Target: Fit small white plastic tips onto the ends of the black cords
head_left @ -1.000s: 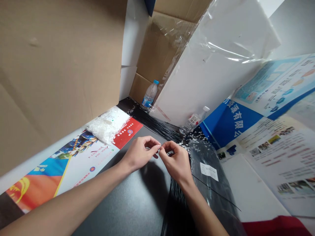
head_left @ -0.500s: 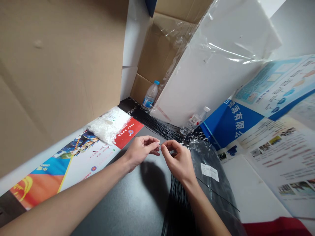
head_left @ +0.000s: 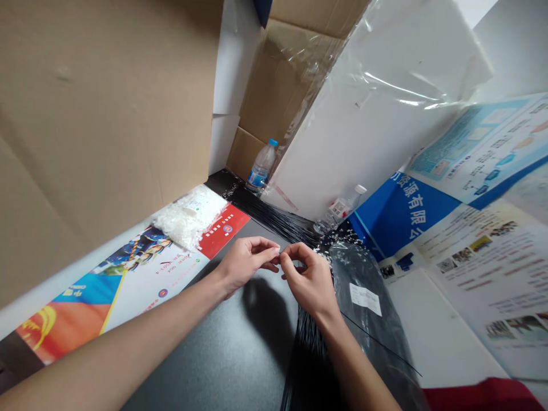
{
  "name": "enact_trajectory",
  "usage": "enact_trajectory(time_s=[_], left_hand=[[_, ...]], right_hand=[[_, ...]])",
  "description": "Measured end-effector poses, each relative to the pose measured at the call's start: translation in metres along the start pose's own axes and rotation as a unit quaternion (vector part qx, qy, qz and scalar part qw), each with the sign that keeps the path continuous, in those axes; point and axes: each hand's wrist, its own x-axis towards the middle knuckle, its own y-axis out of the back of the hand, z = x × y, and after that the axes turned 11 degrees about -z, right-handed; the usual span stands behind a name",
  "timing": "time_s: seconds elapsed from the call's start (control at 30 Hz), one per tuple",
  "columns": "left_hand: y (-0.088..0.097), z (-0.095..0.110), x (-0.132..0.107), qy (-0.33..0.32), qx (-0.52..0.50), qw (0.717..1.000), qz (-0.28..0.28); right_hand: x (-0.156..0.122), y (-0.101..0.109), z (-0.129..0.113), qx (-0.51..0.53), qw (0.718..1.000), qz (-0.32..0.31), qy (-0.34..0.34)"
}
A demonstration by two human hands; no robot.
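Note:
My left hand (head_left: 246,264) and my right hand (head_left: 309,278) meet fingertip to fingertip over a dark tabletop (head_left: 222,354). Both are closed in a pinch on something tiny at the point where they touch; it looks like a small white piece, too small to name. A thin black strand (head_left: 377,342) trails back from under my right hand. A thick bundle of black strands (head_left: 306,365) lies beneath my right wrist and runs toward me.
A bag of small white plastic pieces (head_left: 188,216) lies left on a printed poster (head_left: 128,268). More white pieces (head_left: 338,238) and a clear plastic bag (head_left: 368,297) lie right. Two water bottles (head_left: 261,165) (head_left: 342,206) stand at the back. Cardboard (head_left: 94,125) walls the left.
Both hands stay together at the same spot; the fingertips have shifted only slightly against each other.

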Motion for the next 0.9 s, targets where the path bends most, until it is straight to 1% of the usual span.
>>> enact_trajectory(time_s=[0.13, 0.43, 0.7, 0.8, 0.83, 0.9], left_hand=[[-0.001, 0.0, -0.001, 0.005, 0.013, 1.0, 0.001], [0.001, -0.003, -0.002, 0.017, 0.004, 1.0, 0.004], [0.001, -0.005, -0.002, 0.008, 0.017, 1.0, 0.004], [0.001, -0.002, -0.001, -0.001, 0.02, 1.0, -0.004], [0.002, -0.001, 0.0, -0.007, 0.019, 1.0, -0.004], [0.004, 0.001, 0.002, -0.023, 0.016, 1.0, 0.011]], right_hand=[[-0.001, -0.001, -0.001, 0.012, 1.0, 0.002, 0.005], [-0.002, -0.006, -0.001, -0.006, 1.0, 0.006, 0.01], [-0.002, -0.01, -0.001, -0.022, 1.0, 0.01, 0.014], [-0.001, -0.004, -0.006, -0.042, 0.999, 0.005, 0.022], [-0.001, 0.001, -0.008, -0.059, 0.998, -0.008, 0.024], [-0.002, 0.013, -0.015, -0.097, 0.994, -0.055, 0.012]])
